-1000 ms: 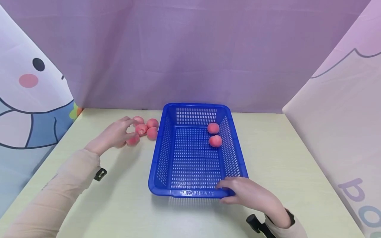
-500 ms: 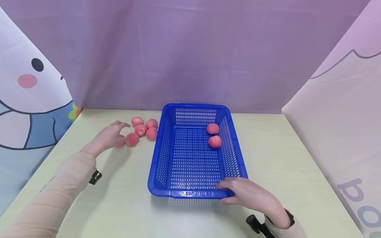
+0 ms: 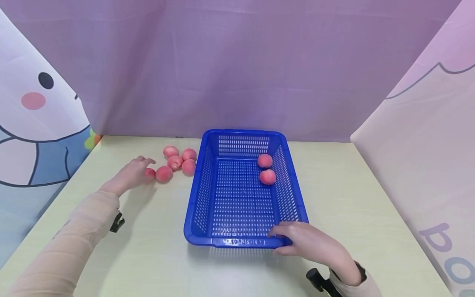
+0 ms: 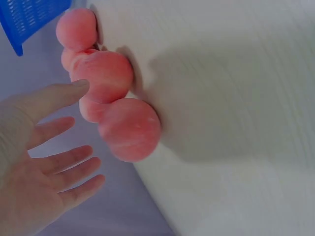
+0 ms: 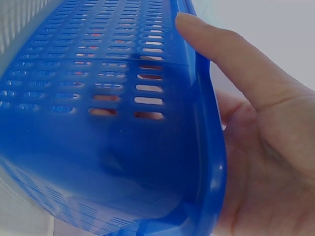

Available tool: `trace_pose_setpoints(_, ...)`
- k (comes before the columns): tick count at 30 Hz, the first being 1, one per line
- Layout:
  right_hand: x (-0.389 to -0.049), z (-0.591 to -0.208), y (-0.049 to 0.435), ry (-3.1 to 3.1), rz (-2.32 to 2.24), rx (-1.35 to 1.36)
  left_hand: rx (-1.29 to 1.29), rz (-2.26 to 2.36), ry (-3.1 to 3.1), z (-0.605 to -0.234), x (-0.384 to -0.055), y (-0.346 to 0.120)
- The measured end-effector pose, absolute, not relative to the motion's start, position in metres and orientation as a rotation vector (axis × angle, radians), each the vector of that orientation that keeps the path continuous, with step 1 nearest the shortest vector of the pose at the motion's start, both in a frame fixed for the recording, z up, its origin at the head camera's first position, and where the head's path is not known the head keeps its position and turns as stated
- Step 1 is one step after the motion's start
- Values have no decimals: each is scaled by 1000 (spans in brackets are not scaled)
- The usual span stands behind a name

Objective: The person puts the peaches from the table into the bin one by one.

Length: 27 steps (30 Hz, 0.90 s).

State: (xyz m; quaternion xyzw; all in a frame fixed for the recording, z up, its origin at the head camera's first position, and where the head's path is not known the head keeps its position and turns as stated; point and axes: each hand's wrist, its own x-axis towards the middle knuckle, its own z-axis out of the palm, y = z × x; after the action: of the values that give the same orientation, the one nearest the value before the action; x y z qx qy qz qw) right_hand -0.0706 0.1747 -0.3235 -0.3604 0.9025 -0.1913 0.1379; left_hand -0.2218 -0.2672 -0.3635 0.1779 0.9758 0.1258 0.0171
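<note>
My left hand (image 3: 131,174) hovers at the leftmost peach (image 3: 150,173), partly covering it in the head view. In the left wrist view, the fingers of my left hand (image 4: 49,162) are spread with nothing between them, the thumb overlapping a pinkish-red peach (image 4: 110,73). Several peaches lie clustered on the table, among them one at the front (image 3: 164,174), left of the blue plastic basket (image 3: 190,210). Two more peaches, the far one (image 3: 265,161) and the near one (image 3: 267,177), sit inside against its right side. My right hand (image 3: 309,243) grips the basket's near right corner, thumb outside the rim (image 5: 215,162).
The pale table (image 3: 345,198) extends on both sides of the basket. A purple cloth (image 3: 237,70) rises behind it, with printed cloth panels at left (image 3: 48,152) and right (image 3: 426,165). A black wrist mount (image 3: 320,279) shows below my right hand.
My left hand has drawn back to the left, from over the peach cluster to the leftmost peach, uncovering the others. My right hand has stayed on the basket.
</note>
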Motion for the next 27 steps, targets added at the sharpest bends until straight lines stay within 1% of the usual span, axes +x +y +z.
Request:
trace_pose_setpoints(7,-71,-324,174,2610,-552,-1036,548,368,3030,-373,-226,-272)
trace_pose_setpoints(16,-70,-323,174,2619,-546,-1031,454,386,3006,-388,-230,-275)
trace_pose_setpoints(27,-70,-322,175,2622,-546,-1031,454,393,3000,-396,-236,-278)
